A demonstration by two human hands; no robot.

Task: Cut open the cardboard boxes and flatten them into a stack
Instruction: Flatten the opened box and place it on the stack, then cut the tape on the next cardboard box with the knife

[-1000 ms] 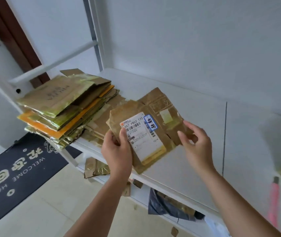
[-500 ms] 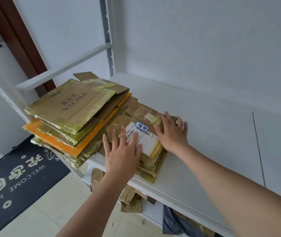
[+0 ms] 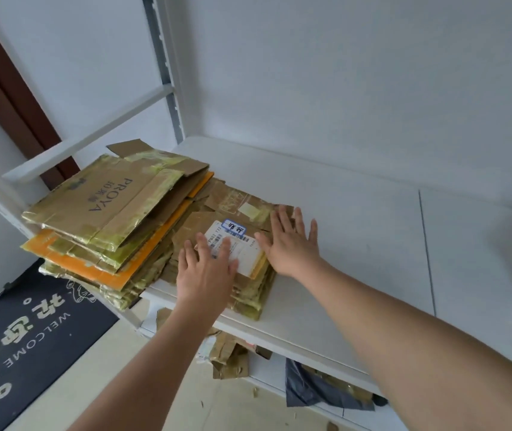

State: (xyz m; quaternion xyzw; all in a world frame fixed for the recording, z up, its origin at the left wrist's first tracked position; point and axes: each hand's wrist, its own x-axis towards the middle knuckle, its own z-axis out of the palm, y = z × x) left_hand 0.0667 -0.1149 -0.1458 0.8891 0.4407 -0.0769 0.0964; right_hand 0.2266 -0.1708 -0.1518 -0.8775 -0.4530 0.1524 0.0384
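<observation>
- The flattened box (image 3: 239,244) lies on top of the smaller stack (image 3: 248,293), on the shelf (image 3: 357,244) beside the taller pile (image 3: 108,219).
- Left hand (image 3: 205,272) and right hand (image 3: 289,244) both press it with straight, spread fingers — gripping nothing.
- To do this well, I'd press evenly over the folds — square its edges with the stack below.

A second ago you held the flattened box (image 3: 233,231) up off the shelf (image 3: 357,231), your left hand (image 3: 205,269) and right hand (image 3: 290,241) gripping its near edges. Now it lies flat on the smaller stack (image 3: 248,293), right of the big pile (image 3: 108,219), and both your palms press on it with fingers spread.
</observation>
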